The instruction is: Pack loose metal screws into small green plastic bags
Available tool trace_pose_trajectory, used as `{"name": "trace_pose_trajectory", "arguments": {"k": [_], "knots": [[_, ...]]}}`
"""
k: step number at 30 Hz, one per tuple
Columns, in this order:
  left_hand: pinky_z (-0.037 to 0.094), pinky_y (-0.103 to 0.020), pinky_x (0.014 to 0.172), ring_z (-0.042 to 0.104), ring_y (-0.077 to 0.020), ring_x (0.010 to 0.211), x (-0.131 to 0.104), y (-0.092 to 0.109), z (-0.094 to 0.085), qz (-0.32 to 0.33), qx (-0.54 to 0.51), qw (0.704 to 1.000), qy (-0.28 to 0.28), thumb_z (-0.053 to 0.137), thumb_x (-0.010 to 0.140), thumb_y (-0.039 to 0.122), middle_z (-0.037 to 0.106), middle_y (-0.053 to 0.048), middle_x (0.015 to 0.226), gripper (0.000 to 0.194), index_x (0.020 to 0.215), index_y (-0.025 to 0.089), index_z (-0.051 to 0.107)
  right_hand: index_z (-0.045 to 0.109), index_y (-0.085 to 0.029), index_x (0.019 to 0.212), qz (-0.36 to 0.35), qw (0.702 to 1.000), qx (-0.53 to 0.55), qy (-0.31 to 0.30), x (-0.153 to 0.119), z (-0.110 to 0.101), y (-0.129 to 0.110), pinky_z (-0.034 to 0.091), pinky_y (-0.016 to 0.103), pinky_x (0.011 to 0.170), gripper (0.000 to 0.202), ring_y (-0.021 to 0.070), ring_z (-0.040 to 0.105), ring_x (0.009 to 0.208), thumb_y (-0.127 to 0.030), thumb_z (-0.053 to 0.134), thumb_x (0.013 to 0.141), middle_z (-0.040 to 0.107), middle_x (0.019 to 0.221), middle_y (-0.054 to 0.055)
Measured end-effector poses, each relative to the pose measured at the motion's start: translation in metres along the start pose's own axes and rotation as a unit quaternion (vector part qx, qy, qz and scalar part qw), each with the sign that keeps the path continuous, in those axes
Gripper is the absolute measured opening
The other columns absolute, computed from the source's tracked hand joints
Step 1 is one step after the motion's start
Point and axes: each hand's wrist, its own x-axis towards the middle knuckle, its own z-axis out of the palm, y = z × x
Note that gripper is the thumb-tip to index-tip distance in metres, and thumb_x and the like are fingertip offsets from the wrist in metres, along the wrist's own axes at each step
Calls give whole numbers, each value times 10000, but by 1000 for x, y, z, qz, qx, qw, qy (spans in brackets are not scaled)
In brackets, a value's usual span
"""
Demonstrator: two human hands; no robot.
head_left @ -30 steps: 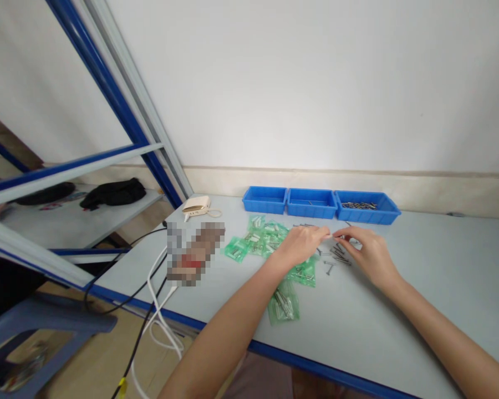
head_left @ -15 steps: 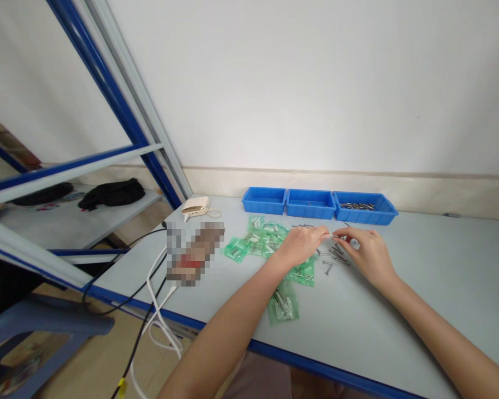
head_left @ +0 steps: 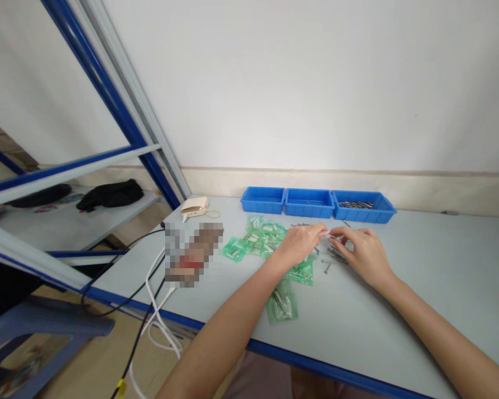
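Observation:
My left hand (head_left: pixel 301 244) is closed, pinching a small white piece (head_left: pixel 326 233) at its fingertips. Close beside it on the right, my right hand (head_left: pixel 363 252) grips a thin metal screw (head_left: pixel 332 236) between thumb and fingers, its end at the white piece. Loose screws (head_left: pixel 336 255) lie on the table under and between the hands. Several green plastic bags (head_left: pixel 235 249) with metal and white parts inside are spread to the left of and below my left hand, which partly covers them. One bag (head_left: pixel 283 302) lies nearest the front edge.
Three blue bins stand along the wall: left (head_left: pixel 263 200), middle (head_left: pixel 309 203) and right (head_left: pixel 362 206), the right one holding many screws. A cream device (head_left: pixel 194 206), a pixelated object (head_left: pixel 197 255) and white cables (head_left: pixel 149 282) are at the left. Blue-and-grey framing (head_left: pixel 137 133) rises there.
The view has shifted very slightly. My right hand has moved a little left, bringing the screw closer to the white piece in my left hand.

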Motion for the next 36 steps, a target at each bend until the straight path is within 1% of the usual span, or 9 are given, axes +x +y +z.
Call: {"name": "trace_pose_trajectory", "arguments": {"k": [3,6,11,15,17,20,26,31,36], "knots": [[428,-218,677,608,-135,739,0,2,1,-2,-5,1000,0,293,934,363,652,-13,795,308,1014,207,547,609,-211,885,-13,999,-23,18,0,-1,2,330,305,681,240,162,611,662,-342,408,887,678,719,10],[423,-218,670,606,-140,744,-1,3,1,5,-1,1000,5,301,924,408,648,-11,793,329,1028,212,544,611,-211,883,-10,1000,-20,14,0,-1,3,323,305,679,251,167,617,685,-326,388,896,688,760,17],[410,-210,658,598,-132,734,-1,2,0,10,3,1000,1,282,937,353,644,-16,800,329,961,204,574,586,-216,940,-7,1000,-4,-10,0,0,1,325,305,692,223,163,607,681,-324,396,894,683,767,9],[411,-221,658,602,-143,742,0,1,3,18,23,999,17,255,940,362,644,-27,791,378,891,190,588,573,-211,924,-6,1000,0,4,0,-2,1,326,305,703,211,162,602,675,-336,407,891,666,726,5],[416,-227,649,606,-148,731,0,2,5,23,28,999,17,259,935,393,646,-25,778,377,927,192,579,579,-214,901,-6,1000,0,14,0,-3,2,323,306,706,217,164,604,683,-341,403,893,665,726,5],[423,-227,641,613,-147,733,0,2,7,23,26,999,17,263,931,418,653,-24,796,367,1040,200,537,583,-224,903,2,1000,9,18,1,-4,5,320,306,708,216,165,612,711,-340,402,895,674,760,2],[429,-226,655,619,-148,759,0,1,5,36,44,998,13,248,941,383,653,-30,813,345,1066,196,510,583,-221,910,0,999,27,-20,1,-2,6,333,318,709,224,178,618,739,-318,381,899,686,810,15],[427,-231,658,614,-149,746,-1,2,1,38,52,998,16,251,943,357,648,-30,811,338,978,190,543,574,-229,941,15,996,79,-36,2,-1,3,374,330,738,208,180,622,749,-351,417,879,680,897,15],[432,-234,660,610,-146,727,-1,1,2,40,52,998,23,258,939,363,641,-27,770,356,915,186,566,604,-222,858,36,993,110,-23,4,-1,3,408,330,724,196,190,622,701,-372,479,838,680,800,12]]}}
